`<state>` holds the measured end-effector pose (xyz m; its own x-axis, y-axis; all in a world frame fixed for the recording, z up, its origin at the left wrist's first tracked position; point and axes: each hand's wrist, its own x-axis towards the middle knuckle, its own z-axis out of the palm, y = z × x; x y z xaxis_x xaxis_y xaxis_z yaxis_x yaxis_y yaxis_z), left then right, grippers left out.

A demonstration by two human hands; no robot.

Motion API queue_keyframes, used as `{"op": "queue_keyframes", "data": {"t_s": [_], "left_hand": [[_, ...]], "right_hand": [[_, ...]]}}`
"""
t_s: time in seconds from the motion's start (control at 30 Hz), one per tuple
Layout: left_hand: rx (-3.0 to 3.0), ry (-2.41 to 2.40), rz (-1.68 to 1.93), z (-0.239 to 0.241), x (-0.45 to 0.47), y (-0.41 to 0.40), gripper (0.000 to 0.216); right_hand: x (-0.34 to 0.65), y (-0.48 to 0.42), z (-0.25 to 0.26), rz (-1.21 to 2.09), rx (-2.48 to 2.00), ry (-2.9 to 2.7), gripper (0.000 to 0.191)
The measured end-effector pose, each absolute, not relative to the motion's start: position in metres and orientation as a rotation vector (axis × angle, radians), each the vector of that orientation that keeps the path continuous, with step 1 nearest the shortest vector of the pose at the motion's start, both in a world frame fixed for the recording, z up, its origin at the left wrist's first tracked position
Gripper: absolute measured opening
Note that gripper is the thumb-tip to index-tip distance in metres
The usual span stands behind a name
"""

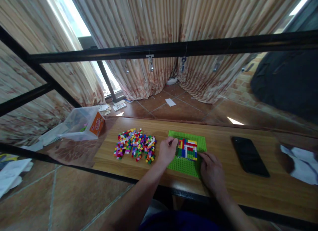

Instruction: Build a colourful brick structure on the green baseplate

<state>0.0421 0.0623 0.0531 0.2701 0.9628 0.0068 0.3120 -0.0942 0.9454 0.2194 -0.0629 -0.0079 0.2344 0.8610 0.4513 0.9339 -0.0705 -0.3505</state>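
Observation:
A green baseplate (185, 169) lies on the wooden table. On it sits a flat block of toy bricks (187, 149) in red, yellow, blue, white and green. At the block's left side is my left hand (167, 151), thumb and index finger pinched together; whatever is between them is too small to make out. My right hand (213, 169) rests over the plate's right edge with its fingers curled together. Its fingertips reach the lower right side of the block, and what they hold, if anything, is hidden. Left of my left hand spreads a pile of loose toy bricks (136, 143) in many colours.
A black phone (249, 156) lies on the table (223, 141) to the right, with crumpled white paper (304, 164) beyond it. At the far left stands a clear plastic box (80, 123) with an orange label. A black metal bar (159, 51) crosses before the curtains (154, 19).

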Motion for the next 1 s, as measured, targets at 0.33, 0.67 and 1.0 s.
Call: {"op": "queue_keyframes", "data": {"t_s": [0.33,0.67,1.0], "left_hand": [[1.586,1.272,0.992,0.055,-0.074,0.024,0.023],[1.856,1.506,0.967,0.042,-0.102,0.033,0.012],[2.396,1.532,0.653,0.054,-0.051,0.065,0.02]], "right_hand": [[0.228,-0.065,-0.018,-0.217,-1.93,-1.69,0.035],[0.232,-0.066,-0.018,-0.231,-1.913,-1.748,0.037],[0.232,-0.066,-0.017,-0.229,-1.93,-1.737,0.036]]}}
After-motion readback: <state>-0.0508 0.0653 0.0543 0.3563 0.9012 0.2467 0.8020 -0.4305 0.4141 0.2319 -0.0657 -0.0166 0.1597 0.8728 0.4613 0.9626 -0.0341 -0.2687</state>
